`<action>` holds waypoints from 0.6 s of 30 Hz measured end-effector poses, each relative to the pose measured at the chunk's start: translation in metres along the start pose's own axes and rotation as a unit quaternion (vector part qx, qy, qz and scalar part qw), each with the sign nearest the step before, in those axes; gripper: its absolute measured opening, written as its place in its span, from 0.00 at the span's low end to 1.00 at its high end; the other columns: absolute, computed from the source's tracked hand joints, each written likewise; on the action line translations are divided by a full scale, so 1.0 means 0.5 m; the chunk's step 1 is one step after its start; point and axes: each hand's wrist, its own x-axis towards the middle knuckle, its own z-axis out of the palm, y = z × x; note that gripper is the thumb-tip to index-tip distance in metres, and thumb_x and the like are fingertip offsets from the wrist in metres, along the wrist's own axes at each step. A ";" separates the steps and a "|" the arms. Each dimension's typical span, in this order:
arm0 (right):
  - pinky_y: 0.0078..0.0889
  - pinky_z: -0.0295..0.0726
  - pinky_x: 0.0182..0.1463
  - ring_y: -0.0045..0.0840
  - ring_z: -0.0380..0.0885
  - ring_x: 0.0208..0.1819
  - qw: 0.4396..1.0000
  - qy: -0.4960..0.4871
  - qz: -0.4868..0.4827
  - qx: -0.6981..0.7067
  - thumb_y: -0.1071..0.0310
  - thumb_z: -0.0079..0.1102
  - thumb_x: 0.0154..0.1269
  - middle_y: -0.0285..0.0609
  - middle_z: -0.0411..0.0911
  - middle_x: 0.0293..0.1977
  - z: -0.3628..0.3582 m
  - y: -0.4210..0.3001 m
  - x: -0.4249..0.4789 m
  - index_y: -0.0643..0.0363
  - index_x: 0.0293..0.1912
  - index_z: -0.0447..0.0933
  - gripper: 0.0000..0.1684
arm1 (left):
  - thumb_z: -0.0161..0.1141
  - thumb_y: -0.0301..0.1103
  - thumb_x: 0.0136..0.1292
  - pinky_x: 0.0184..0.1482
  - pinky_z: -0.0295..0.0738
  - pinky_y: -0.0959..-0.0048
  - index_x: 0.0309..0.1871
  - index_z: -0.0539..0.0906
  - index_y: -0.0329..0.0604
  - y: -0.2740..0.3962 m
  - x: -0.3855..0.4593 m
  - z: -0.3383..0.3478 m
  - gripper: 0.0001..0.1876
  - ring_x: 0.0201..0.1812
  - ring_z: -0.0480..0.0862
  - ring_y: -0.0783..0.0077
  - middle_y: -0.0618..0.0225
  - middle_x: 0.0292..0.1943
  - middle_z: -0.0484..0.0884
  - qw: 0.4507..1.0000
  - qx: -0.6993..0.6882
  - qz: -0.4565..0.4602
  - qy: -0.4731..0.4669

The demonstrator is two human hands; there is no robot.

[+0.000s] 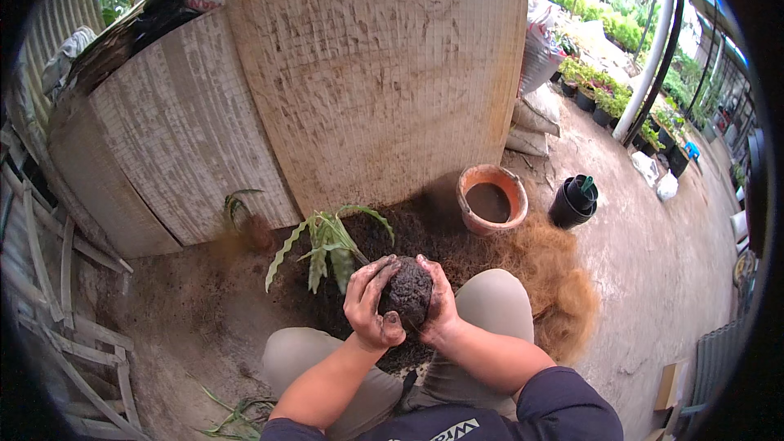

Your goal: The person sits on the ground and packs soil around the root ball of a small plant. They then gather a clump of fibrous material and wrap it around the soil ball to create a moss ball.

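A dark, moist ball of soil [407,289] is pressed between my two cupped hands above my lap. My left hand [370,309] wraps its left side, fingers over the top and thumb low in front. On the opposite side, my right hand [440,301] cups the ball with its palm. Both hands are smeared with soil. From behind the left fingers, a plant with long wavy green leaves [321,242] leans out to the upper left; its base meets the ball, partly hidden by my hand. Loose dark soil [422,214] lies on the ground beneath and beyond.
An orange pot [520,199] holds murky liquid. Brown fibre [560,282] is heaped at my right, near stacked black plastic pots [572,205]. Another plant with a brown ball [254,233] rests by the upright panels [380,79]. Cut leaves [236,413] lie at lower left.
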 end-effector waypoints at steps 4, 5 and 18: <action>0.33 0.76 0.47 0.29 0.77 0.38 1.000 0.000 -0.019 -0.007 0.52 0.48 0.62 0.39 0.78 0.36 0.000 0.007 -0.010 0.55 0.40 0.75 0.18 | 0.43 0.50 0.57 0.45 0.74 0.61 0.41 0.79 0.28 0.012 0.000 -0.003 0.28 0.39 0.80 0.50 0.48 0.38 0.80 1.000 -0.005 0.023 0.019; 0.33 0.76 0.47 0.29 0.77 0.38 1.000 0.007 -0.026 -0.012 0.52 0.48 0.62 0.39 0.78 0.36 0.001 0.007 -0.012 0.55 0.40 0.75 0.18 | 0.42 0.49 0.57 0.45 0.74 0.61 0.40 0.79 0.28 0.013 0.001 -0.001 0.28 0.39 0.80 0.50 0.48 0.38 0.80 1.000 -0.002 0.022 0.017; 0.35 0.76 0.45 0.29 0.76 0.35 0.999 -0.002 0.005 -0.038 0.51 0.51 0.60 0.38 0.78 0.33 -0.005 -0.001 -0.027 0.52 0.37 0.75 0.16 | 0.48 0.43 0.57 0.48 0.72 0.60 0.43 0.77 0.29 0.046 -0.024 -0.003 0.23 0.44 0.78 0.50 0.48 0.41 0.79 0.997 0.070 0.007 -0.014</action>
